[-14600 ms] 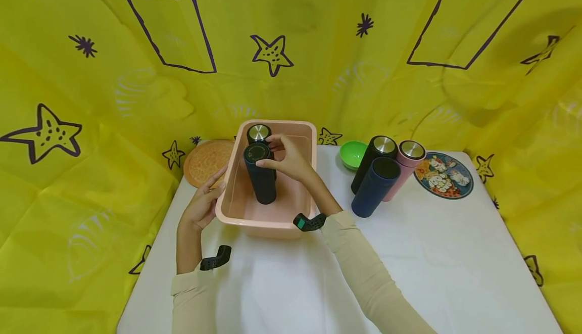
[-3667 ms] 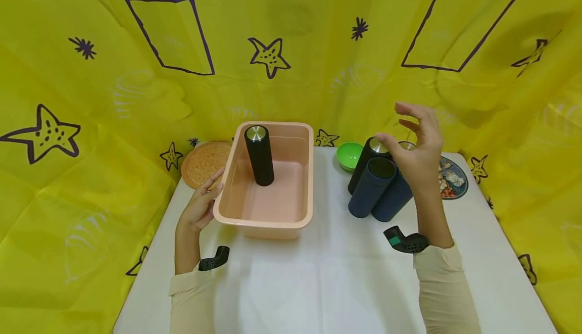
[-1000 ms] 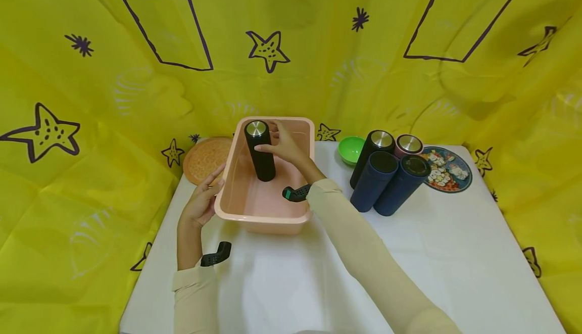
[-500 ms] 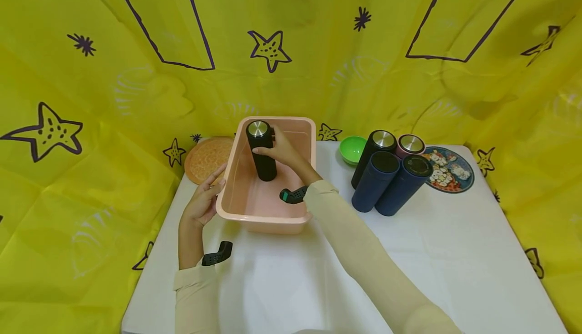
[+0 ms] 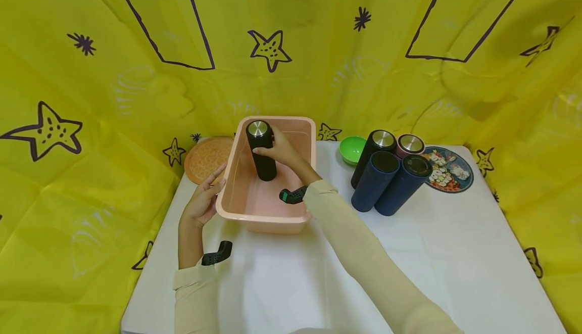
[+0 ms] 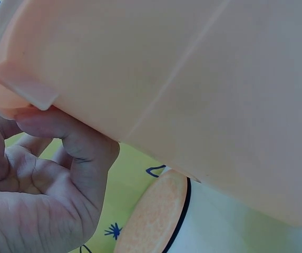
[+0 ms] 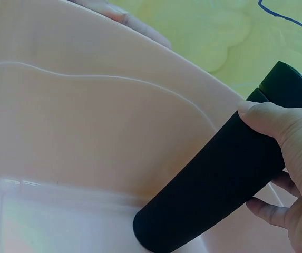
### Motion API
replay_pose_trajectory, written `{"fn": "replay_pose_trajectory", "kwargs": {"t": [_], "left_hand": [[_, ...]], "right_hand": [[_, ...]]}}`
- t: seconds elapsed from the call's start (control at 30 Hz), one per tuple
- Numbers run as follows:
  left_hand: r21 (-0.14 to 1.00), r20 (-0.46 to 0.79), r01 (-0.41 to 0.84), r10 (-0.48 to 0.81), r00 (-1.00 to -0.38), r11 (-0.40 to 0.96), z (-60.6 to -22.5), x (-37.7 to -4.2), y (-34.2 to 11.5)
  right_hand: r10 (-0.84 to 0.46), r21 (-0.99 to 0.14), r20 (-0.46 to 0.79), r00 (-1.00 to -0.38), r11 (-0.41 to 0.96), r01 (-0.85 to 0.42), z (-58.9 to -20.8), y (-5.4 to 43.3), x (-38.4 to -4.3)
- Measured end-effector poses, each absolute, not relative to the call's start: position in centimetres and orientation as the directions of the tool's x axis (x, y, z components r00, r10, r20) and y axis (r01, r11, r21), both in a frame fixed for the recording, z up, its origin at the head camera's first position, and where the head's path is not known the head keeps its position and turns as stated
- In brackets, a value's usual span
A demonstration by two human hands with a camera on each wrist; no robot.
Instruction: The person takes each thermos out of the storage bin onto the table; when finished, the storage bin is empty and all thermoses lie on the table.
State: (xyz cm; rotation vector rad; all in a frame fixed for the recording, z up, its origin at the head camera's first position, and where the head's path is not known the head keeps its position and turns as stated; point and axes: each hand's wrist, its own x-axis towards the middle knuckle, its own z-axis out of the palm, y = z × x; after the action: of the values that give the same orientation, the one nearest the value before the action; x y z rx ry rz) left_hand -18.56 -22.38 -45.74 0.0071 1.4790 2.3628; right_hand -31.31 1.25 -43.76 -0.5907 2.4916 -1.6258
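Note:
A pink plastic basin (image 5: 263, 219) stands on the white table, left of centre in the head view. My left hand (image 5: 200, 205) grips its left rim; in the left wrist view, curled fingers (image 6: 90, 153) lie under the rim. Inside the basin, near its back left corner, is a black thermos bottle (image 5: 264, 166) with a silver-topped lid. My right hand (image 5: 285, 149) holds that bottle from its right side, thumb (image 7: 261, 116) across the upper body and fingertips behind. The bottle's base is at the basin floor in the right wrist view.
Right of the basin stand two navy bottles (image 5: 370, 187), another black bottle (image 5: 364, 164) and a pink bottle (image 5: 410, 144), close together. A green bowl (image 5: 351, 149), an orange round plate (image 5: 204, 161) and a cartoon-patterned plate (image 5: 450, 172) lie along the back, before a yellow curtain (image 5: 291, 91).
Earlier, a dark bottle left the basin and a second navy one joined the group at right. My right hand came back from there and closed around the black thermos bottle; the left stays put.

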Motion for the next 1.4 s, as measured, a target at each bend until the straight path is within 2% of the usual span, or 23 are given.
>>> {"fn": "replay_pose_trajectory", "kwargs": {"t": [0.43,0.6,0.87,1.17,1.4], "left_hand": [[0.868,-0.179,-0.291,0.294,-0.939,-0.403,-45.9,-18.4,-22.1],[0.863,-0.181,-0.296,0.298,-0.937,-0.408,-46.0,-18.3,-22.0],[0.861,-0.157,-0.280,0.302,-0.940,-0.424,-45.9,-18.4,-22.2],[0.862,-0.144,-0.270,0.304,-0.942,-0.428,-46.0,-18.5,-22.3],[0.865,-0.146,-0.270,0.302,-0.942,-0.422,-45.9,-18.5,-22.3]], "right_hand": [[-0.333,-0.898,0.101,-0.938,0.376,-0.230,-43.6,1.7,-31.0],[-0.314,-0.895,0.150,-0.938,0.360,-0.263,-43.1,1.9,-31.0],[-0.274,-0.903,0.178,-0.945,0.335,-0.268,-40.4,2.1,-31.1],[-0.219,-0.866,0.275,-0.936,0.367,-0.340,-37.7,2.4,-30.7],[-0.204,-0.868,0.312,-0.928,0.337,-0.366,-36.3,2.7,-30.2]]}}
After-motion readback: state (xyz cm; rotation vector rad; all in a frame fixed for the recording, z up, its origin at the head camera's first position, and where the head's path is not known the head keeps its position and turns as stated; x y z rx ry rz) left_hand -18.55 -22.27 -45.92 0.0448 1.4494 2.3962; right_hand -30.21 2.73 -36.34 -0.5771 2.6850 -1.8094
